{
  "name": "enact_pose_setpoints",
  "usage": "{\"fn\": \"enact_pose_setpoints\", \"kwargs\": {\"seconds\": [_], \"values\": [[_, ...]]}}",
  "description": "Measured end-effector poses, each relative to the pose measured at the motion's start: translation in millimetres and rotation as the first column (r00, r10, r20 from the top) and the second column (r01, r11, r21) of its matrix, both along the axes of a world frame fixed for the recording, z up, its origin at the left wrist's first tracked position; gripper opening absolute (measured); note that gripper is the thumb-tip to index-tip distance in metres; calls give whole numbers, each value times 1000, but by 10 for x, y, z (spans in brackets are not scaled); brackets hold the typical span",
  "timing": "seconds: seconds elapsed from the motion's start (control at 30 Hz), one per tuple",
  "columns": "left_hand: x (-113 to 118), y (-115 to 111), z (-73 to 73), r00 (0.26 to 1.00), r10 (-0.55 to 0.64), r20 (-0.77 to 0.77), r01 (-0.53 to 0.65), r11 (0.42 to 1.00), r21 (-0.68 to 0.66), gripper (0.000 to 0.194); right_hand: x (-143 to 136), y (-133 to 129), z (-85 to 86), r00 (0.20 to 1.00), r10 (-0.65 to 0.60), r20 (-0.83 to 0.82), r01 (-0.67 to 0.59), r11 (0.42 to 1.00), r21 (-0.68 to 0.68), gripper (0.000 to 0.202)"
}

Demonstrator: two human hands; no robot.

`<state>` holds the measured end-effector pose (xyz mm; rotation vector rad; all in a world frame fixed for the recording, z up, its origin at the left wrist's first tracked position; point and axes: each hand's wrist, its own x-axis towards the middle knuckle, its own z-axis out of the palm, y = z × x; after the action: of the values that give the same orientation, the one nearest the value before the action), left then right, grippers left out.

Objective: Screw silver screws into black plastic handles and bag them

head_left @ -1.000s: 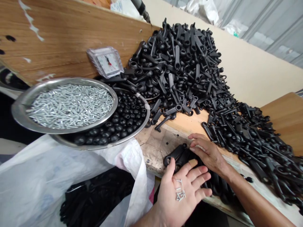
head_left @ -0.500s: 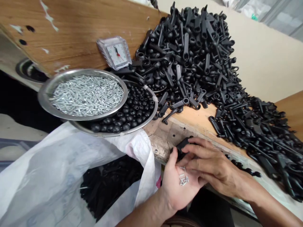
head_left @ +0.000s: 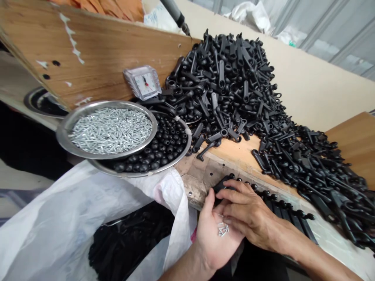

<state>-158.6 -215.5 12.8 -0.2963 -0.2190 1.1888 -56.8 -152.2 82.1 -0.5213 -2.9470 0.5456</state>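
My left hand (head_left: 209, 248) lies palm up and cupped, with several small silver screws or pins (head_left: 223, 229) resting in the palm. Its thumb presses against a black plastic crank handle (head_left: 220, 186) at the table's edge. Over its fingers bends my right hand (head_left: 249, 210), fingers curled with the tips at the handle and the palm; whatever they pinch is hidden. Just beyond the right wrist, black handles with round knobs (head_left: 288, 210) lie in a row along the edge.
A steel bowl of silver pins (head_left: 107, 154) overlaps a bowl of black balls (head_left: 189, 142). Behind them stands a small clock (head_left: 144, 82). Black crank parts (head_left: 231, 86) are heaped along the table. A white sack (head_left: 73, 203) with black pieces hangs open at left; a driver tip (head_left: 184, 26) hangs above.
The view has tilted up, so table things sit lower and more of the handle row shows. My hands stay together at the handle. The pins in my left palm lie closer together.
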Motion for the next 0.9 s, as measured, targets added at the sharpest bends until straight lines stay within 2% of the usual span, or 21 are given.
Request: {"fn": "enact_pose_setpoints", "kwargs": {"seconds": [0.1,0.2,0.27,0.43,0.5,0.8,0.9], "values": [[-81,6,-10,1000,3,5,-3,1000,-4,51,55,130,41,994,-29,-105,31,999,18,14],[-207,16,-31,995,29,-95,-31,999,-22,55,123,375,48,969,-124,-215,144,986,80,13],[-311,31,-45,983,78,-166,-84,996,-31,56,149,540,13,957,-179,-230,213,968,132,12],[-574,133,-21,891,263,-369,-296,955,-34,57,134,772,-142,969,-205,-134,227,958,177,14],[-644,193,-4,853,305,-423,-344,939,-17,59,117,813,-183,975,-195,-107,211,961,179,14],[-668,364,-117,814,306,-494,-364,931,-23,57,7,856,-238,978,-206,10,201,962,184,12],[-670,373,-149,789,308,-531,-382,924,-31,62,19,913,-179,972,-224,76,207,960,190,13]]}}
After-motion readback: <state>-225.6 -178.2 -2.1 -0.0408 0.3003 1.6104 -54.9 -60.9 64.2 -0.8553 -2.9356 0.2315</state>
